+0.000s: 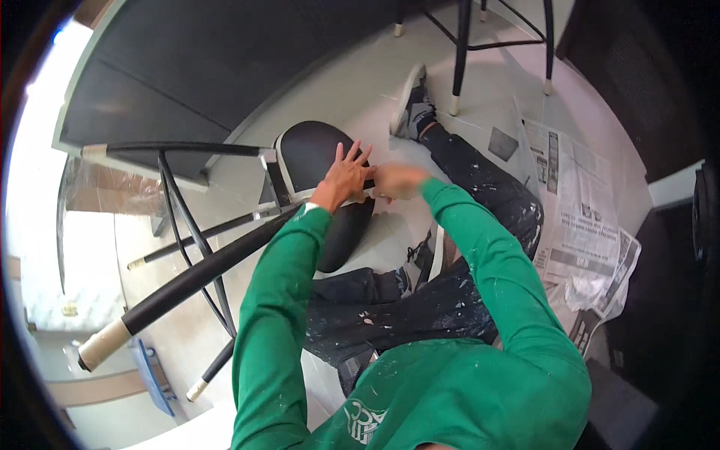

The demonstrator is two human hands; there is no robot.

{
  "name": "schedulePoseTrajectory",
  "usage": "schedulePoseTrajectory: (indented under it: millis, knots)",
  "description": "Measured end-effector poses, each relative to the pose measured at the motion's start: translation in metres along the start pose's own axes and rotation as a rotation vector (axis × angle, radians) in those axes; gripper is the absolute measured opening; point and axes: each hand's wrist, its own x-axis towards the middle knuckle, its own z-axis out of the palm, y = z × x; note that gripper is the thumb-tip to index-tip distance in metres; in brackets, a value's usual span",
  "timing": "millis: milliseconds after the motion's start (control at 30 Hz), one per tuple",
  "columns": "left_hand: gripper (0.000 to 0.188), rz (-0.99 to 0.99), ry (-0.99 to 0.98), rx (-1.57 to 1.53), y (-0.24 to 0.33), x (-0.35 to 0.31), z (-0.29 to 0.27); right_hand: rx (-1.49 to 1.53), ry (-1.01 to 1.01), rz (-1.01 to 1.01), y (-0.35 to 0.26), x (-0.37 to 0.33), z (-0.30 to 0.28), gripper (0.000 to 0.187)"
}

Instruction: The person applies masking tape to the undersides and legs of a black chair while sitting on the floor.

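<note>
A black stool lies on its side in front of me, its legs pointing left and ending in cream-coloured tips. Its dark padded seat has a pale band running across it. My left hand rests on the seat near that band, fingers spread and stretched upward. Close beside it, at the seat's right edge, is my right hand. Motion blurs its fingers, so whatever they may hold is hidden from me.
My outstretched leg lies right of the seat. Newspaper sheets and a small grey square are on the floor. Another stool stands at the far side. A dark panel rises behind the lying stool; a blue object is lower left.
</note>
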Motion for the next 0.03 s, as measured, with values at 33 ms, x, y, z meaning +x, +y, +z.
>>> schedulePoseTrajectory:
  millis: [33]
  knots:
    - [0.096, 0.028, -0.096, -0.061, 0.0017, 0.0144, -0.0099, 0.015, 0.036, 0.004, 0.0048, -0.0097, -0.0080, 0.041]
